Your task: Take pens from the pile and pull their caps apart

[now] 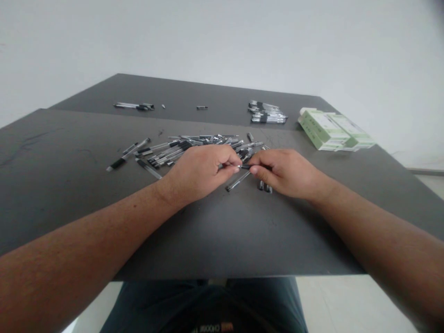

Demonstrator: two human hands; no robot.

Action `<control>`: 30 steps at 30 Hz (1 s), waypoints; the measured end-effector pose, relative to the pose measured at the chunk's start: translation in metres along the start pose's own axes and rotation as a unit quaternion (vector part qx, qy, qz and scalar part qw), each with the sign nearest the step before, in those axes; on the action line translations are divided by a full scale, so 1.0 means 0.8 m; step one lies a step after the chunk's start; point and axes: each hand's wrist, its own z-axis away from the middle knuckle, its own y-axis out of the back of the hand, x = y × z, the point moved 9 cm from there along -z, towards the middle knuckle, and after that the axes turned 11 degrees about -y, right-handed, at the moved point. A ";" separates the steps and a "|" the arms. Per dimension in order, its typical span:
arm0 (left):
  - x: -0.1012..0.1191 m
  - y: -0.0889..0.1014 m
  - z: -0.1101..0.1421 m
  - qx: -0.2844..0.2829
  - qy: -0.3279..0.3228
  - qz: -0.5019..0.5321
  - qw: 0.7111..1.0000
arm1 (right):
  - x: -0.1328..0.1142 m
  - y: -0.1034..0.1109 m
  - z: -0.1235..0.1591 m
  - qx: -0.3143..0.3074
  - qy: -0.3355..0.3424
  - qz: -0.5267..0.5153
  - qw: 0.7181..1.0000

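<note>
My left hand [203, 169] is closed in a pinch, thumb against forefinger, at the front of a pile of pens [173, 152]. Just beside it, my right hand [286, 173] pinches a black pen part [245, 166] that reaches across the small gap between my fingertips. A bright, pointed bit shows at the left fingertips, and a dark piece is partly visible inside that hand. Fingers hide most of the pen, so its parts are hard to separate. Below lies a clear pen tube [238, 181]. Two dark-ended pieces [264, 186] stick out under my right hand.
At the back right lies a stack of pens [267, 113], beside green-and-white boxes [328, 129]. A few pens [133, 106] rest at the back left. A small pen cap [201, 107] lies at the back middle. The grey table's front edge [239, 277] is near my lap.
</note>
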 end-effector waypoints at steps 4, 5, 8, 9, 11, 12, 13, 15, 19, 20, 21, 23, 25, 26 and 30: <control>0.001 0.000 0.000 0.003 -0.004 -0.003 1.000 | 0.002 -0.001 0.000 -0.008 -0.017 -0.027 0.999; 0.001 0.000 -0.001 0.003 -0.004 -0.003 1.000 | 0.004 0.000 0.000 -0.009 -0.027 -0.038 0.999; 0.002 0.001 -0.001 0.000 -0.001 -0.007 1.000 | 0.004 0.002 0.000 -0.005 -0.035 -0.034 0.999; 0.002 0.000 -0.001 -0.002 -0.001 -0.007 1.000 | 0.003 0.002 0.000 -0.005 -0.031 -0.023 0.999; 0.003 0.001 -0.001 -0.002 0.000 -0.006 1.000 | 0.001 0.000 -0.001 -0.010 -0.022 -0.005 1.000; 0.003 0.001 0.000 -0.001 0.000 -0.006 1.000 | 0.001 0.000 -0.001 -0.013 -0.020 -0.001 1.000; 0.003 0.001 0.000 0.000 0.001 -0.006 1.000 | 0.001 -0.001 -0.001 -0.016 -0.020 0.001 1.000; 0.002 0.002 0.000 0.001 0.005 -0.008 1.000 | 0.000 0.000 -0.001 -0.014 -0.021 0.000 1.000; 0.001 0.000 0.000 -0.011 0.012 -0.004 1.000 | -0.002 0.004 -0.001 0.001 -0.015 0.005 1.000; 0.001 0.000 0.000 -0.012 0.014 -0.002 1.000 | -0.003 0.005 0.000 0.005 -0.013 0.009 1.000; 0.000 0.000 0.000 -0.013 0.015 -0.002 1.000 | -0.003 0.006 0.000 0.010 -0.012 0.012 1.000; -0.001 0.000 0.000 -0.013 0.019 -0.007 1.000 | -0.003 0.007 0.001 0.019 -0.008 0.017 1.000; -0.003 0.000 0.001 -0.015 0.028 -0.018 0.999 | -0.003 0.008 0.003 0.032 0.000 0.016 0.999; -0.004 0.001 0.001 -0.015 0.034 -0.023 0.999 | -0.003 0.009 0.004 0.039 0.002 0.014 0.999; -0.004 0.002 0.001 -0.015 0.036 -0.032 0.999 | -0.001 0.010 0.006 0.055 0.000 0.022 0.998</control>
